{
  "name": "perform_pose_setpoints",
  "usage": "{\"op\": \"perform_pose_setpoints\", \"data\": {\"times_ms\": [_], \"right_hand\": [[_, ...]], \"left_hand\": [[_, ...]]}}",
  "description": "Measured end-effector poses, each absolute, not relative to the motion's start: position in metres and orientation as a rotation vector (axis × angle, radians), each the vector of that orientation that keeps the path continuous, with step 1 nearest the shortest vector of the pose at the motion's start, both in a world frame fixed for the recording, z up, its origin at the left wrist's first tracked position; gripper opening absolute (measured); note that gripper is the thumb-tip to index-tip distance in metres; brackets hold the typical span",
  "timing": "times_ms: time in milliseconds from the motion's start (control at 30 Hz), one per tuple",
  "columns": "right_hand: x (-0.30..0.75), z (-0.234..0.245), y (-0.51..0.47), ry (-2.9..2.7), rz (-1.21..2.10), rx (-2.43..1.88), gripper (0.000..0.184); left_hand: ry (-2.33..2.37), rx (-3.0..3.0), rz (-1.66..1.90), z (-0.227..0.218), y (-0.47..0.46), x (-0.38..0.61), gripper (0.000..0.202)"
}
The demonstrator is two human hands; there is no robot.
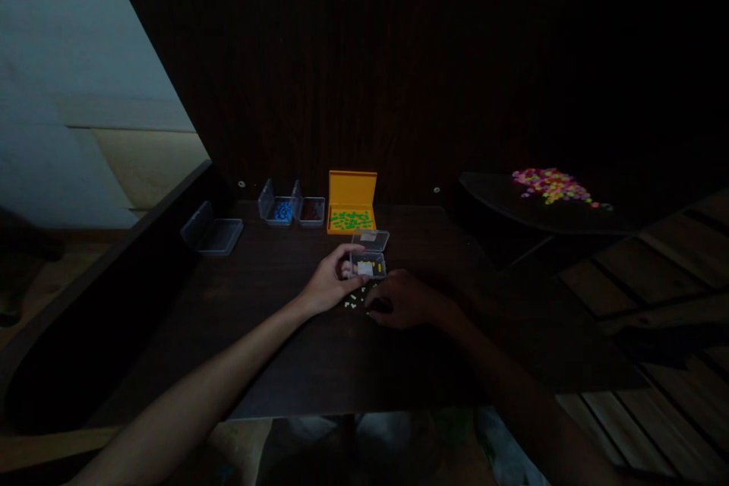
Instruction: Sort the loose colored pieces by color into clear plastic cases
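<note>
My left hand [332, 279] is closed around the left side of a small clear plastic box [383, 274], its lid [376, 241] tipped back. Inside lie several small yellow pieces [379, 267] and a whitish patch. Just below the box, loose pale pieces [353, 297] are scattered on the dark tabletop. My right hand [402, 299] is bent down over the right side of these pieces, thumb and forefinger nearly together by a tiny yellow piece. Dim light hides whether the fingertips grip it.
Behind the hands stands an open orange case [352, 188] with green pieces. Left of it are clear boxes with blue pieces [282, 211] and dark reddish pieces [311, 209]. Another open clear box [221, 236] sits farther left. Multicoloured pieces [552, 185] are heaped on a raised shelf [490, 194].
</note>
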State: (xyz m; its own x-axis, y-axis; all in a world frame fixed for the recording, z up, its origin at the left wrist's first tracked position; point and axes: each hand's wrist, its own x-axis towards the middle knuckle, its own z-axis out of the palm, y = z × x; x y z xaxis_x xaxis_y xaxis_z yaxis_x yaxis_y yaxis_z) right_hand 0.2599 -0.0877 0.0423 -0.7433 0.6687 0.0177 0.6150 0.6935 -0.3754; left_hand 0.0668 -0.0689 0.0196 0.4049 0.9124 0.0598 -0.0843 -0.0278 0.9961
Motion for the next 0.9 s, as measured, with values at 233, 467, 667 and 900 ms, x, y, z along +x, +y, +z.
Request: {"op": "perform_pose_setpoints", "data": {"times_ms": [233,467,667,900], "right_hand": [[0.2593,0.0401,-0.085,-2.75,0.614,-1.003,0.014],[0.2594,0.0385,-0.0844,-2.735,0.645,-0.981,0.017],[0.2601,0.0398,-0.0844,-2.735,0.698,-0.936,0.02],[0.2591,0.0409,-0.0844,-2.751,0.737,-0.902,0.021]], "left_hand": [[0.819,1.36,0.963,0.02,-0.0672,0.0658,0.054],[0.825,1.357,0.967,0.0235,-0.0677,0.0653,0.055],[0.833,1.355,0.961,0.0249,-0.0678,0.065,0.055],[0.83,1.37,0.952,0.0258,-0.0681,0.0643,0.055]]}}
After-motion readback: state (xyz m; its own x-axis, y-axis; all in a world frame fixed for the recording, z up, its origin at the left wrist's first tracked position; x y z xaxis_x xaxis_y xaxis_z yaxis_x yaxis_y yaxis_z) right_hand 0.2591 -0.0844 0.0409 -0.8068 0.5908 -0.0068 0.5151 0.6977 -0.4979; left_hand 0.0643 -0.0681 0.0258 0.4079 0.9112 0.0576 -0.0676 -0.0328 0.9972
